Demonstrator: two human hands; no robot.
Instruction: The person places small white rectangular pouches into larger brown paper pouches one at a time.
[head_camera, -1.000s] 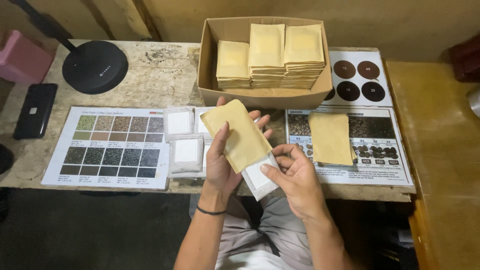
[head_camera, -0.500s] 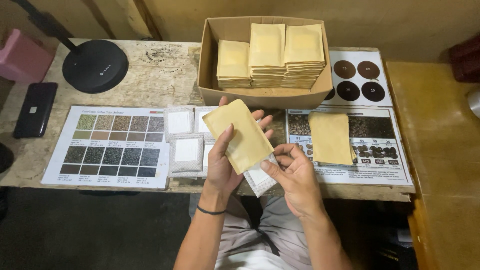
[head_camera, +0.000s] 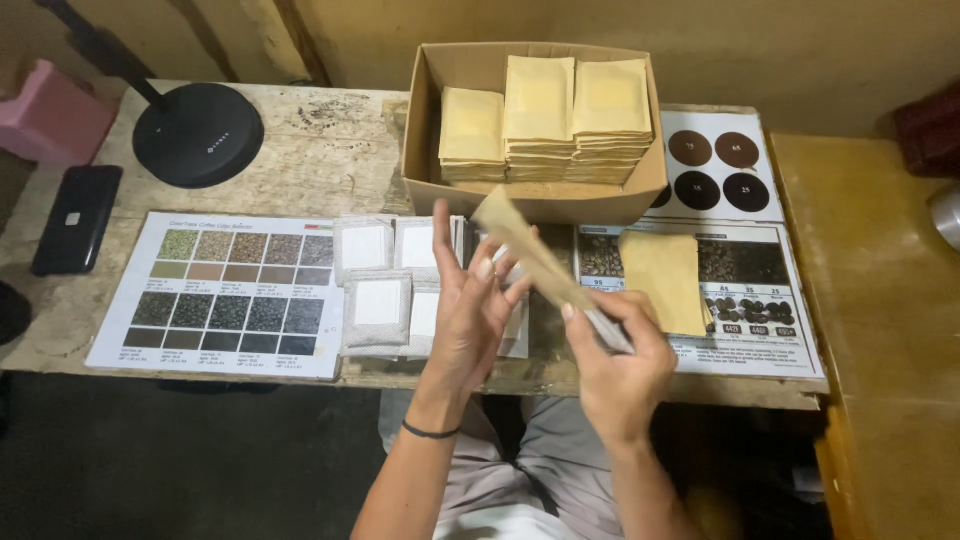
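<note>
Both forearms rise from the bottom of the view and lean toward each other, so the hands meet close together, almost touching. The left hand (head_camera: 468, 300) is held upright with its palm turned to the right, fingers long and loosely spread — the index points nearly straight up — and a thin dark band circles the wrist. The right hand (head_camera: 618, 362) sits a little lower with its back to the camera, fingers curled inward and closed in a pinch — its wrist bent slightly toward the left hand.
</note>
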